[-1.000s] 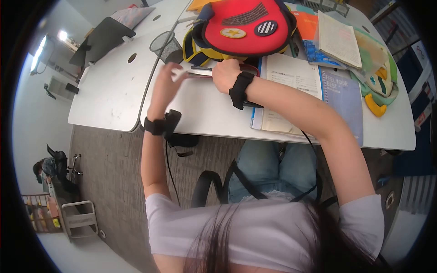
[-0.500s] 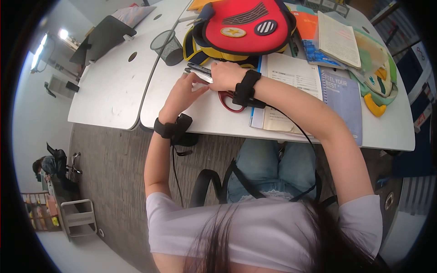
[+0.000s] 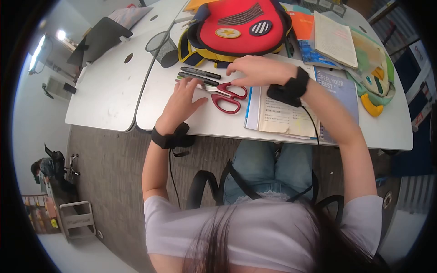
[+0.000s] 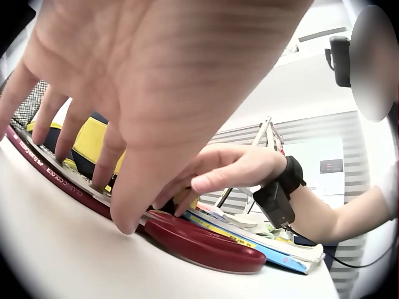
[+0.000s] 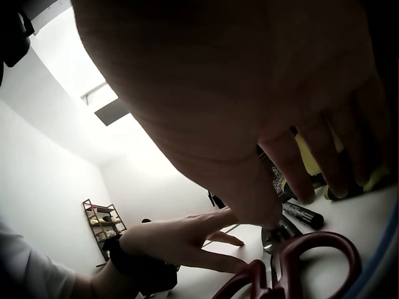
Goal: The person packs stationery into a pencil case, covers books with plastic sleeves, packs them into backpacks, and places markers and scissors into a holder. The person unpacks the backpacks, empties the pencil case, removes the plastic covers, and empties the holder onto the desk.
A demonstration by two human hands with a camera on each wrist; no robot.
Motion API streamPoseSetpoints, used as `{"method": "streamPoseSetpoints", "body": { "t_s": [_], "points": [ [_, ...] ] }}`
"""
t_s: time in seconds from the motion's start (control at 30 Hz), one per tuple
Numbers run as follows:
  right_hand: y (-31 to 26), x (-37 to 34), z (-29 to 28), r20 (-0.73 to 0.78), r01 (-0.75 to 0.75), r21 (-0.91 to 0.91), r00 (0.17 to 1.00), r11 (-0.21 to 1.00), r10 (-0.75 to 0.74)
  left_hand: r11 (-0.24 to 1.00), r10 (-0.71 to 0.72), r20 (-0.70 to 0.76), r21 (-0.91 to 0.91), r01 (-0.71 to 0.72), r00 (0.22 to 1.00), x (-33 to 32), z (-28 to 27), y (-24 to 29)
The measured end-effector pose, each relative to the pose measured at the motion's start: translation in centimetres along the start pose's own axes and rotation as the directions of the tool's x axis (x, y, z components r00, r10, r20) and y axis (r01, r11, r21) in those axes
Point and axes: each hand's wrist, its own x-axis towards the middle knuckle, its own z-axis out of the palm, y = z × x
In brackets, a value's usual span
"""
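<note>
Red-handled scissors (image 3: 215, 99) lie on the white table, blades to the left, beside two dark pens (image 3: 200, 73). My left hand (image 3: 181, 103) is spread over the blade end, its fingertips down at the scissors and pens. In the left wrist view those fingers are nearly straight, and a dark red pencil (image 4: 68, 185) with printed lettering runs beneath them. My right hand (image 3: 261, 70) is above the upper scissor handle and the open book (image 3: 273, 113), fingers loosely bent, holding nothing. In the right wrist view the scissor handles (image 5: 292, 258) appear below that palm.
A red backpack (image 3: 243, 29) stands at the back, with a mesh pen cup (image 3: 166, 53) to its left. Right of the open book are a purple notebook (image 3: 339, 102), stacked booklets (image 3: 336, 41) and a green bag (image 3: 382, 86). The table's front edge is near my lap.
The right hand has let go of the scissors and pens and moved right; they now lie on the table. The left hand came in from the left and lowered over their ends.
</note>
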Motion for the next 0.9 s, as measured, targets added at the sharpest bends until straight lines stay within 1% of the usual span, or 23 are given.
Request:
{"method": "streamPoseSetpoints", "body": {
  "t_s": [0.03, 0.07, 0.1, 0.13, 0.17, 0.2, 0.23, 0.27, 0.3, 0.33, 0.37, 0.4, 0.43, 0.47, 0.5, 0.57, 0.6, 0.67, 0.7, 0.77, 0.8, 0.83, 0.9],
  "points": [
    [0.4, -1.1, -0.4, -0.118, 0.082, 0.018, 0.99, 0.996, -0.079, 1.0, 0.007, 0.006, 0.001, -0.007, 1.0, -0.2, -0.1, 0.1],
    [0.8, -2.2, -1.0, -0.121, 0.074, 0.021, 0.99, 0.997, -0.071, 0.999, -0.048, 0.023, -0.006, 0.048, 0.999, -0.3, -0.3, 0.3],
    [1.0, -3.3, -2.0, -0.141, 0.107, 0.044, 0.985, 0.993, -0.1, 0.994, -0.104, 0.038, -0.013, 0.105, 0.994, -0.4, -0.3, 0.5],
    [1.3, -4.4, -2.9, -0.162, 0.142, 0.065, 0.978, 0.988, -0.13, 0.995, -0.098, 0.041, -0.014, 0.099, 0.994, -0.6, 0.0, 0.3],
    [1.5, -5.6, -3.7, -0.164, 0.137, 0.064, 0.979, 0.989, -0.125, 0.995, -0.082, -0.052, 0.061, 0.085, 0.995, -0.8, 0.6, 0.0],
    [1.8, -6.9, -4.6, -0.214, 0.125, 0.063, 0.971, 0.99, -0.109, 0.988, -0.058, -0.147, 0.135, 0.078, 0.988, -0.8, 0.9, -0.1],
    [2.3, -8.2, -5.2, -0.263, 0.112, 0.063, 0.961, 0.992, -0.092, 0.988, -0.052, -0.147, 0.134, 0.072, 0.988, -0.7, 0.8, -0.1],
    [3.0, -9.4, -5.7, -0.265, 0.105, 0.061, 0.961, 0.993, -0.085, 0.983, 0.015, -0.106, 0.184, 0.005, 0.994, -0.6, 0.5, 0.1],
    [3.8, -10.6, -6.3, -0.299, 0.026, 0.086, 0.954, 0.996, 0.001, 0.971, 0.08, -0.063, 0.23, -0.063, 0.995, -0.4, 0.4, 0.2],
    [4.8, -11.8, -6.8, -0.33, -0.054, 0.112, 0.94, 0.992, 0.088, 0.972, 0.087, -0.062, 0.224, -0.071, 0.994, 0.0, 0.5, 0.1],
    [6.0, -12.9, -7.1, -0.33, -0.064, 0.109, 0.939, 0.992, 0.097, 0.969, 0.073, 0.019, 0.234, -0.076, 0.997, 0.5, 0.4, -0.1],
    [7.6, -14.0, -7.2, -0.358, -0.109, 0.155, 0.92, 0.982, 0.159, 0.966, 0.059, 0.101, 0.244, -0.082, 0.993, 1.0, 0.4, -0.2],
    [8.9, -14.9, -7.2, -0.384, -0.151, 0.202, 0.897, 0.968, 0.22, 0.966, 0.069, 0.101, 0.24, -0.092, 0.993, 1.4, 0.4, -0.2],
    [9.7, -15.8, -7.4, -0.364, -0.214, 0.251, 0.883, 0.944, 0.297, 0.975, 0.043, 0.12, 0.213, -0.068, 0.992, 1.9, 0.4, -0.1],
    [10.6, -16.5, -7.2, -0.368, -0.221, 0.248, 0.88, 0.943, 0.302, 0.981, 0.017, 0.141, 0.187, -0.044, 0.99, 2.3, 0.4, -0.1],
    [12.2, -17.7, -6.5, -0.364, -0.208, 0.494, 0.832, 0.844, 0.418, 0.981, 0.013, 0.168, 0.189, -0.045, 0.986, 3.3, 0.4, -0.7],
    [12.9, -18.0, -6.3, -0.368, -0.21, 0.493, 0.829, 0.844, 0.422, 0.986, -0.005, 0.185, 0.166, -0.026, 0.983, 3.7, 0.5, -1.0],
    [14.0, -18.6, -6.2, -0.446, -0.097, 0.54, 0.809, 0.836, 0.382, 0.987, -0.053, 0.246, 0.158, 0.014, 0.968, 4.5, 0.2, -1.2],
    [14.2, -18.9, -6.1, -0.449, -0.098, 0.544, 0.805, 0.833, 0.388, 0.987, -0.048, 0.252, 0.162, 0.007, 0.967, 4.8, 0.0, -1.1],
    [14.2, -19.3, -5.7, -0.418, -0.047, 0.679, 0.796, 0.733, 0.438, 0.978, -0.123, 0.277, 0.196, 0.069, 0.953, 5.2, -0.2, -0.7],
    [14.0, -19.4, -5.6, -0.422, -0.05, 0.682, 0.788, 0.729, 0.448, 0.977, -0.131, 0.249, 0.195, 0.083, 0.96, 5.2, -0.3, -0.2],
    [13.8, -19.5, -5.5, -0.395, -0.062, 0.696, 0.799, 0.715, 0.453, 0.978, -0.121, 0.255, 0.195, 0.072, 0.959, 5.6, -0.2, -0.5],
    [13.5, -19.6, -5.3, -0.368, -0.078, 0.713, 0.805, 0.697, 0.465, 0.993, -0.044, 0.217, 0.114, 0.019, 0.975, 6.2, 0.0, -1.5]
  ]
}}
